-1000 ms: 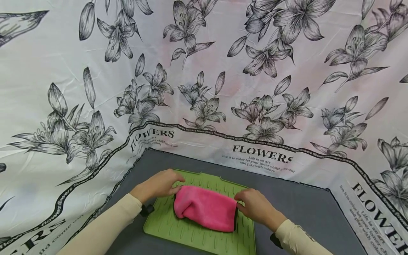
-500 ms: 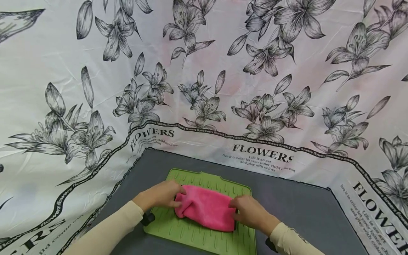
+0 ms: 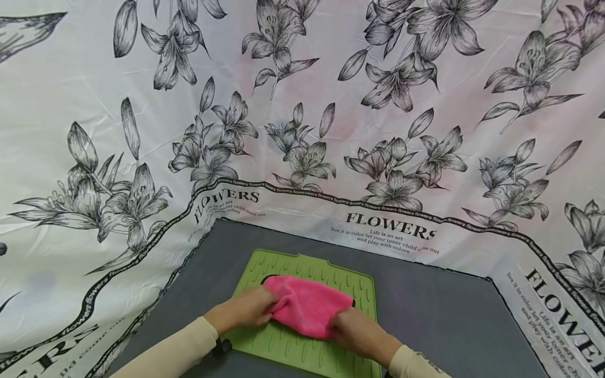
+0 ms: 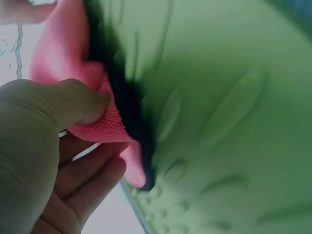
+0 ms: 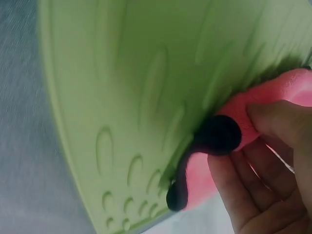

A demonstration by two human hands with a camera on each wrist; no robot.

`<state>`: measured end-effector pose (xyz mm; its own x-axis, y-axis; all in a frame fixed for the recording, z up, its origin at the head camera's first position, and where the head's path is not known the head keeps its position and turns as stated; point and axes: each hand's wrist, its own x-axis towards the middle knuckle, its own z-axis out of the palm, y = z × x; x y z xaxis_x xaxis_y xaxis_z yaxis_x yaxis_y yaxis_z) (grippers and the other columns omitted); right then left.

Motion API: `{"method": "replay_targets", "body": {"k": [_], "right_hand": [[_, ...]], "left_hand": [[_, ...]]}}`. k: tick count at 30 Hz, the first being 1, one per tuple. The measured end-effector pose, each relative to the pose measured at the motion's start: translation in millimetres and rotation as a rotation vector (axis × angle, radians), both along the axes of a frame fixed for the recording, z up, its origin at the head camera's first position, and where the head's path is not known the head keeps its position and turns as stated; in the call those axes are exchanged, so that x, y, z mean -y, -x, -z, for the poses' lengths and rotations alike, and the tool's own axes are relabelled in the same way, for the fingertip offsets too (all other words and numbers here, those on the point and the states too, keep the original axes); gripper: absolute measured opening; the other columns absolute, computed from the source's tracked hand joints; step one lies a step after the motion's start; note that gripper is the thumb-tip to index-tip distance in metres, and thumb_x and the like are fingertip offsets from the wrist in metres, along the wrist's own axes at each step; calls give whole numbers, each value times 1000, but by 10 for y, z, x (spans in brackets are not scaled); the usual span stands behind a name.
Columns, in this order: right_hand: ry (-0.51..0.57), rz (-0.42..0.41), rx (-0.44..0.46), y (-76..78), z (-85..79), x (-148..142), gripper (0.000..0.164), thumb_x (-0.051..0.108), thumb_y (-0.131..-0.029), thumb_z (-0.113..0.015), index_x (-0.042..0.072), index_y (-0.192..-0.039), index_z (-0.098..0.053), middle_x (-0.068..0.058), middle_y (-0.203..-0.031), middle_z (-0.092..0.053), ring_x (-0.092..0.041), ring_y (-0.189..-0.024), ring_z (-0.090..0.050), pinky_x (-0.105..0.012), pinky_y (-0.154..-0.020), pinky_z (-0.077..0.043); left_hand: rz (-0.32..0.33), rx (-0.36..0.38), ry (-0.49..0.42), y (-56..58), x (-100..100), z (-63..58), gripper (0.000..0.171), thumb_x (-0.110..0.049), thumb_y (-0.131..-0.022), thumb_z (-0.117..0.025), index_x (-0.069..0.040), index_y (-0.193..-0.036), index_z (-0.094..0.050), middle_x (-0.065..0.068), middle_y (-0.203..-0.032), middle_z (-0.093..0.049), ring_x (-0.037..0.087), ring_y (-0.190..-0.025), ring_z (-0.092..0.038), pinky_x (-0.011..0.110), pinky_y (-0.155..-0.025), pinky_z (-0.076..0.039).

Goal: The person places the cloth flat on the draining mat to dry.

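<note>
A pink plush cloth with a dark edge band lies over the green ridged mat. My left hand pinches its near left part; in the left wrist view the thumb presses the pink fabric against the fingers beneath, close to the black edging. On the other side my right hand pinches the near right part. The right wrist view shows thumb and fingers on the cloth, where the black edging bends into a fold. The cloth's middle is bunched between both hands.
The mat lies on a dark grey table. A white curtain printed with black lilies and lettering stands round the table's back and sides.
Both hands have moved from the cloth's far side ends toward the person and now grip its near parts. The cloth's near edge has been lifted and bunched.
</note>
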<state>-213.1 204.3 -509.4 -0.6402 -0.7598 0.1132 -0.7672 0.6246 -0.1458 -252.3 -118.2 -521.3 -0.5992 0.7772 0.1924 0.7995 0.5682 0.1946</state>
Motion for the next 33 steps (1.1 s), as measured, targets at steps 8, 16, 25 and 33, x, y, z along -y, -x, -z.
{"method": "replay_targets", "body": {"k": [8,16,25,33], "right_hand": [[10,55,42,11,-274,-191,20,15,-89,-75,23,-72,-68,22,-63,-52,4,-56,-37,-16,-53,-36],[52,90,8,65,-648,-338,32,3,-88,-68,25,-66,-59,18,-59,-43,4,-54,-31,-18,-49,-31],[71,70,42,14,-743,-371,32,1,-88,-66,24,-67,-59,19,-60,-44,6,-55,-32,-15,-49,-32],[83,46,54,17,-728,-398,26,2,-89,-68,22,-72,-67,19,-61,-51,7,-55,-36,-16,-49,-36]], "left_hand": [[-28,-4,-14,73,233,-279,25,0,-87,-65,-20,-75,-60,-15,-65,-45,2,-61,-29,21,-57,-29],[-30,18,-56,117,341,-663,31,4,-86,-60,-19,-98,-78,-10,-86,-72,-1,-64,-48,17,-59,-43],[2,26,-66,100,385,-829,41,7,-84,-56,-21,-103,-79,-10,-92,-74,-2,-65,-51,16,-58,-42],[-11,-2,-66,79,411,-846,36,7,-83,-58,-21,-96,-78,-13,-83,-71,-1,-62,-46,16,-56,-39]]}}
